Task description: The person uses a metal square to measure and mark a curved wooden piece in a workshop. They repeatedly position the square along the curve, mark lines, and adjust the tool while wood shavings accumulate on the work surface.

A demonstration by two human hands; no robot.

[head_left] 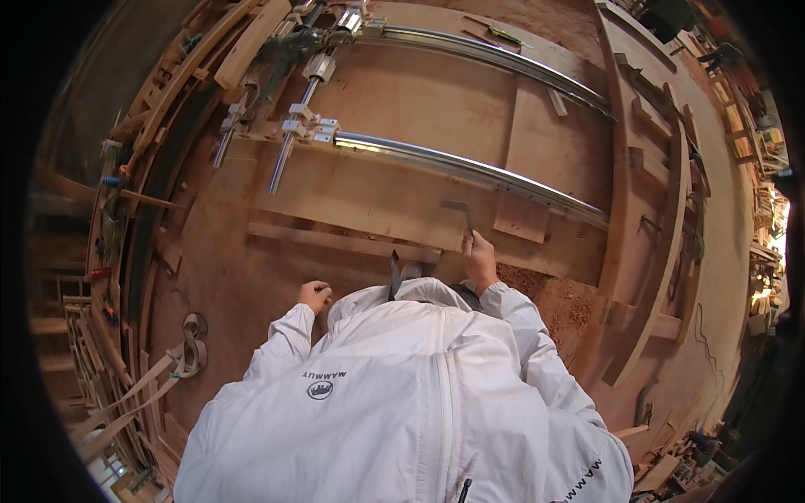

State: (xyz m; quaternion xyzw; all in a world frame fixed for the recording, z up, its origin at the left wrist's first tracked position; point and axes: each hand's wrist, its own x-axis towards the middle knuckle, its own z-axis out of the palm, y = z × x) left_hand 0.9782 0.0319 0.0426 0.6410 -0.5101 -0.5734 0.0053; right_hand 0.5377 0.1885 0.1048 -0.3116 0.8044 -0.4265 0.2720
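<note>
My right hand [480, 261] is closed around a grey L-shaped hex key [466, 215], its bent end reaching over the wooden panel [402, 186]. Lower and to the left, my left hand [315, 296] has its fingers curled in. Whatever those fingers hold, if anything, is hidden. Beyond both hands, a shiny metal rail [470, 163] runs across the panel, with a second metal rail [495, 54] parallel to it farther away. At their left, a crosswise metal rod [285, 159] passes through light-coloured blocks [310, 126].
A dark power drill [289, 52] lies by the rails' far left end. Flat wooden boards [520, 216] rest under the rails. Sawdust [566, 306] covers the surface right of my right hand. A curved timber frame [671, 243] stands at the right; pale straps [155, 373] hang at left.
</note>
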